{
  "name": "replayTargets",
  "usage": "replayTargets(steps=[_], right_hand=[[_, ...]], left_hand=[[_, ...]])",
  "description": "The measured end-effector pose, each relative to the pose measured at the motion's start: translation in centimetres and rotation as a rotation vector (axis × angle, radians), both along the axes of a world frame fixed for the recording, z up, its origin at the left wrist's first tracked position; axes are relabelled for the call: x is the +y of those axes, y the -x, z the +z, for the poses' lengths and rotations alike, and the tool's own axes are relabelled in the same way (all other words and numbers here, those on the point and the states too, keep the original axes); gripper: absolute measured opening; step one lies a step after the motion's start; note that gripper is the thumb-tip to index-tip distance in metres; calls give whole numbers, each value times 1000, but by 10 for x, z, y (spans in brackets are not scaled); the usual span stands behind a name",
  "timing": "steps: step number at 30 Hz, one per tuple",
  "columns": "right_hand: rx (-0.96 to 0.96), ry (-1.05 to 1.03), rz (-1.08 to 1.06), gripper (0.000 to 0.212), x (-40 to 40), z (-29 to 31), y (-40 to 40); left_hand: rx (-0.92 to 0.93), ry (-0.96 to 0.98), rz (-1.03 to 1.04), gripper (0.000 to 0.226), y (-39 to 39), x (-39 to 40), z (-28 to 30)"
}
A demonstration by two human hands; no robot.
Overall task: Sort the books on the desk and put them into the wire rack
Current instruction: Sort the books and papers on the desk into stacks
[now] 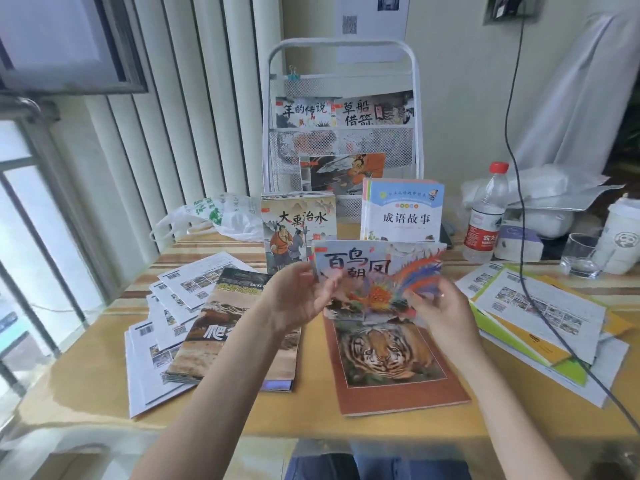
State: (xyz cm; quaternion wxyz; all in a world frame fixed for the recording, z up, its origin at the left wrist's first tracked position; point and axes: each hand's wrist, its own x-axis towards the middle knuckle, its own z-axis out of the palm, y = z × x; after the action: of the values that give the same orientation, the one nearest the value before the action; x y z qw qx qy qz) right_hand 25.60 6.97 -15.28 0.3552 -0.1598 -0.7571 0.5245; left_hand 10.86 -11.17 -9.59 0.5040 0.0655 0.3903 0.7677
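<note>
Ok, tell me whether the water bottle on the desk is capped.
Capped: the water bottle stands upright with its red cap on top.

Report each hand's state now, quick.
Left hand: grips the left edge of the phoenix book.
Right hand: holds the same book's right side.
</note>
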Motion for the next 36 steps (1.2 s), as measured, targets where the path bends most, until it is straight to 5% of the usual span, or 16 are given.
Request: replayTargets(steps=[5, 8, 11, 16, 19, 29, 36], right_hand=[[-2, 206, -11, 32, 4, 21, 37], [29, 318, 21, 49, 20, 21, 57], [106, 402, 89, 60, 29, 12, 66], [172, 540, 141, 46, 44, -10, 75], [203, 578, 140, 9, 53, -17, 81], [187, 546, 137, 7, 54, -26, 83], [87, 506, 158, 86, 49, -24, 86]], left_hand=[[1045, 338, 308, 32, 13, 10, -3], [1267, 334, 363, 28, 36, 20, -21], [1253, 343, 347, 27, 49, 31, -32], [869, 244, 335, 20, 47, 51, -63], [838, 227, 315, 25, 50, 55, -69], [827, 243, 420, 26, 50, 56, -74], [1002, 201, 343, 16, 45, 58, -78]])
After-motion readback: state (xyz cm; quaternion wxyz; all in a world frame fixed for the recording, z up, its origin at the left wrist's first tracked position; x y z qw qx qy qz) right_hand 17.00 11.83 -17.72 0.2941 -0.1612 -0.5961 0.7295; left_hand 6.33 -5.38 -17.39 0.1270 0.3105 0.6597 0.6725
